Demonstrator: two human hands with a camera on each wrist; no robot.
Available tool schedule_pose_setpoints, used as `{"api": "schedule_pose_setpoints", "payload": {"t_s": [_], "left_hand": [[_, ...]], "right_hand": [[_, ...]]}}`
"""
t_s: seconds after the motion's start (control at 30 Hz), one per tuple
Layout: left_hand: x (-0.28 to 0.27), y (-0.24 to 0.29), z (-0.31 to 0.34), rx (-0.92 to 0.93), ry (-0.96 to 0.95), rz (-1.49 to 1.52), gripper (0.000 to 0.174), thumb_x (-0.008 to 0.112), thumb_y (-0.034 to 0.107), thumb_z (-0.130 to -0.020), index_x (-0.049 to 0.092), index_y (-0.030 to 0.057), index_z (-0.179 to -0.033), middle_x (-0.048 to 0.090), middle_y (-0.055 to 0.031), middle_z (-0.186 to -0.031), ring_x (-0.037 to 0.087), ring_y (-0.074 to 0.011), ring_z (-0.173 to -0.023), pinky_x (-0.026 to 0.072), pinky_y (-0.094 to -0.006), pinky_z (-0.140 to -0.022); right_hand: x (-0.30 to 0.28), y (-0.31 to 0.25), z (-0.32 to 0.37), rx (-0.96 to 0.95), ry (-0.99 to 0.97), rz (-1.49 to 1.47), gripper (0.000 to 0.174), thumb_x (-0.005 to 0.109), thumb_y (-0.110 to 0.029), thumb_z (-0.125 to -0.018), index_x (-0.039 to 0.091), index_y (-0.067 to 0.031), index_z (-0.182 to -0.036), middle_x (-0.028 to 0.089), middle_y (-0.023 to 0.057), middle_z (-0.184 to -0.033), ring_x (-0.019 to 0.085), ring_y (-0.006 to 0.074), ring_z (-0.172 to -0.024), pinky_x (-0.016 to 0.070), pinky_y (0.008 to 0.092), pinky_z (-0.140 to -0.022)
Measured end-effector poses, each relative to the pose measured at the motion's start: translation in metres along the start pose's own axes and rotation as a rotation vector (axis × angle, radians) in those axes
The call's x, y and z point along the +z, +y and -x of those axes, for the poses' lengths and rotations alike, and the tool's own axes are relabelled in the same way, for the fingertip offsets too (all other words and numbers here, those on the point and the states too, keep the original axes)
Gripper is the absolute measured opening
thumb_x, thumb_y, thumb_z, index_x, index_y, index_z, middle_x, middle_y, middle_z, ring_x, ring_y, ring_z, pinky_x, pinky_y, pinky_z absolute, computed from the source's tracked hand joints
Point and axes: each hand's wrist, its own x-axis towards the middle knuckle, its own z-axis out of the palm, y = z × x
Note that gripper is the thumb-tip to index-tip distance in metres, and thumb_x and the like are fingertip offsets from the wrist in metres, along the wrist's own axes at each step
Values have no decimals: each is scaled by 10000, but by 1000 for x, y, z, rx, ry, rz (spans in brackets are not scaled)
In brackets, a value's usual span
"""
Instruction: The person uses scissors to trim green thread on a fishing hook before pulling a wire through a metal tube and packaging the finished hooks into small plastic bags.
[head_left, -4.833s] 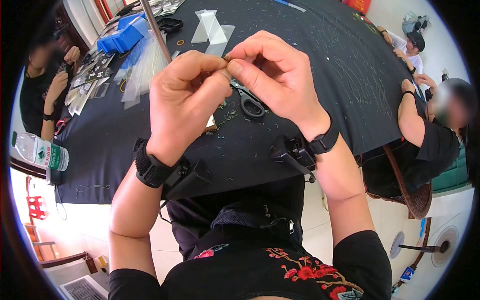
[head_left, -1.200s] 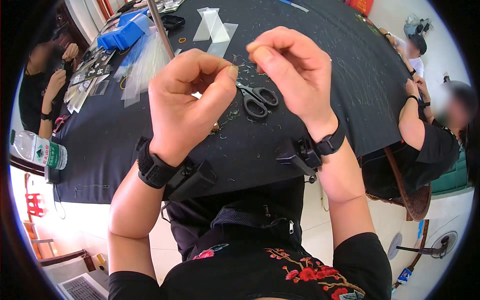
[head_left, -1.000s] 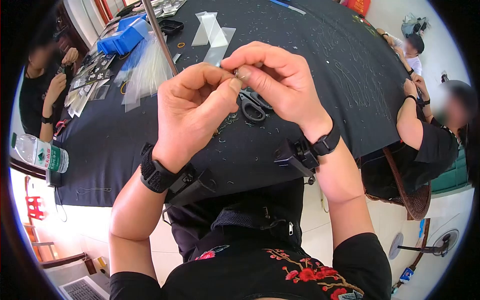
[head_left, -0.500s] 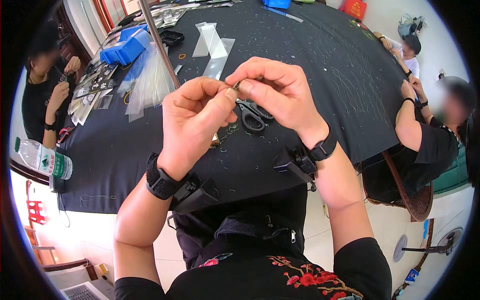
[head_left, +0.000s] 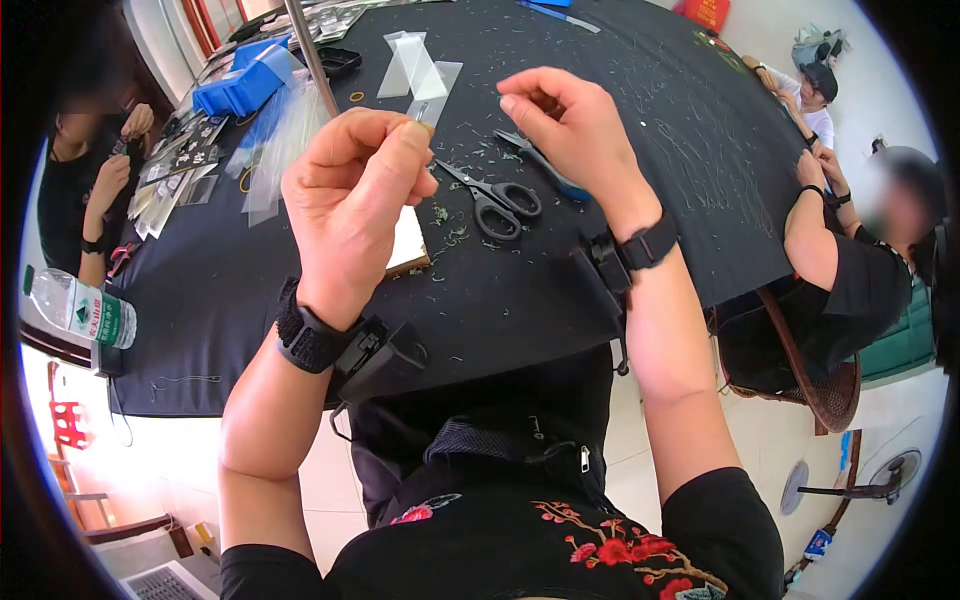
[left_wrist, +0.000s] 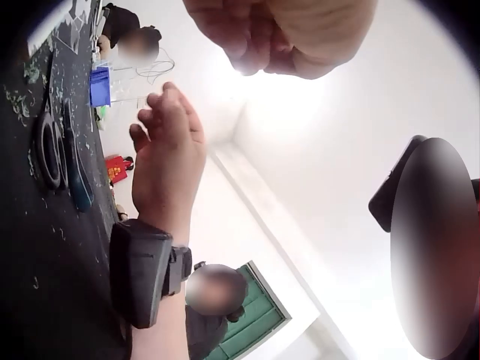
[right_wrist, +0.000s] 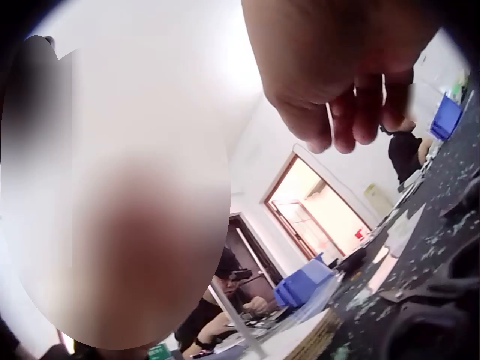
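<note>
In the head view my left hand (head_left: 350,205) pinches a tiny, thin wire-like piece (head_left: 422,111) between thumb and forefinger; its details are too small to tell. Apart from it, my right hand (head_left: 580,130) hovers with loosely bent fingers and nothing visible in them. Black-handled scissors (head_left: 492,204) lie on the black cloth between and below the hands. A blue-handled tool (head_left: 553,172) lies partly beneath the right hand. The left hand partly covers a white-topped block (head_left: 408,242). The right wrist view shows the right hand's fingers (right_wrist: 343,127) hanging apart from any object.
Clear plastic strips (head_left: 420,75) lie beyond the hands. A metal pole (head_left: 310,55), a blue bin (head_left: 240,88) and plastic sheets (head_left: 275,150) stand or lie at left, with a water bottle (head_left: 85,308) at the edge. Green scraps dot the cloth; people sit on both sides.
The hands were together around the small piece; my right hand has moved away to the right and let go. My left hand has shifted up and left, uncovering the scissors, blue-handled tool and block.
</note>
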Motion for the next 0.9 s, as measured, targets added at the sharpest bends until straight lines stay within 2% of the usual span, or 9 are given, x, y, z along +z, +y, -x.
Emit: {"api": "schedule_pose_setpoints", "payload": {"t_s": [0.07, 0.1, 0.27, 0.47, 0.67, 0.73, 0.8, 0.83, 0.9], "left_hand": [[1, 0, -1, 126, 51, -76, 31, 578, 18, -786, 590, -10, -789, 554, -4, -669, 524, -56, -533, 419, -167, -504], [0, 1, -1, 127, 48, -73, 31, 578, 18, -786, 590, -10, -789, 554, -4, -669, 524, -56, -533, 419, -167, -504], [1, 5, 0, 267, 66, -239, 61, 594, -35, -741, 559, 8, -716, 530, -6, -651, 503, -48, -537, 392, -174, -486], [-3, 8, -2, 494, 91, -415, 97, 609, -63, -668, 562, 17, -695, 527, -35, -633, 468, -85, -510, 375, -198, -465], [-3, 10, -2, 544, 88, -431, 90, 628, -53, -656, 586, 11, -704, 541, -39, -643, 476, -73, -507, 391, -191, -467], [-2, 9, -1, 568, 89, -430, 88, 626, -52, -658, 588, 12, -705, 541, -37, -639, 473, -74, -502, 390, -191, -465], [-3, 9, -1, 584, 83, -445, 87, 628, -48, -658, 591, 14, -707, 543, -35, -638, 474, -75, -497, 391, -191, -465], [-4, 9, 0, 566, 83, -438, 88, 626, -47, -660, 594, 16, -712, 545, -36, -640, 477, -76, -497, 391, -191, -465], [-5, 11, -5, 563, 98, -437, 89, 624, -47, -662, 597, 18, -716, 547, -36, -643, 481, -76, -497, 392, -191, -464]], "right_hand": [[-3, 13, -1, -88, 92, 368, 104, 603, -122, -722, 630, -39, -778, 619, 101, -730, 601, 213, -633, 471, 285, -587], [-6, 18, -4, -74, 158, 335, 110, 592, -140, -699, 632, -46, -739, 618, 127, -740, 601, 272, -657, 476, 328, -600], [-22, 36, 2, 195, 18, 544, 160, 620, -210, -684, 635, -57, -726, 621, 126, -706, 605, 274, -682, 477, 352, -619], [-12, 23, 11, 357, -421, 871, 294, 688, -350, -625, 653, -81, -738, 625, 124, -760, 596, 318, -738, 468, 403, -683], [-6, 39, 9, 421, -371, 794, 282, 632, -317, -668, 649, -41, -720, 615, 172, -789, 579, 349, -792, 466, 402, -687], [-4, 46, 6, 465, -346, 656, 280, 604, -285, -716, 614, -6, -716, 621, 158, -788, 592, 285, -762, 461, 362, -647], [0, 44, 2, 465, -58, 28, 265, 586, -281, -766, 581, -16, -753, 625, 99, -786, 579, 181, -720, 441, 296, -625], [0, 41, 2, 450, -32, -319, 254, 567, -298, -804, 551, -46, -827, 613, 44, -802, 529, 97, -724, 412, 236, -637], [2, 37, -5, 400, -31, -477, 244, 583, -304, -793, 562, -68, -853, 616, 59, -831, 535, 118, -764, 398, 226, -700]]}}
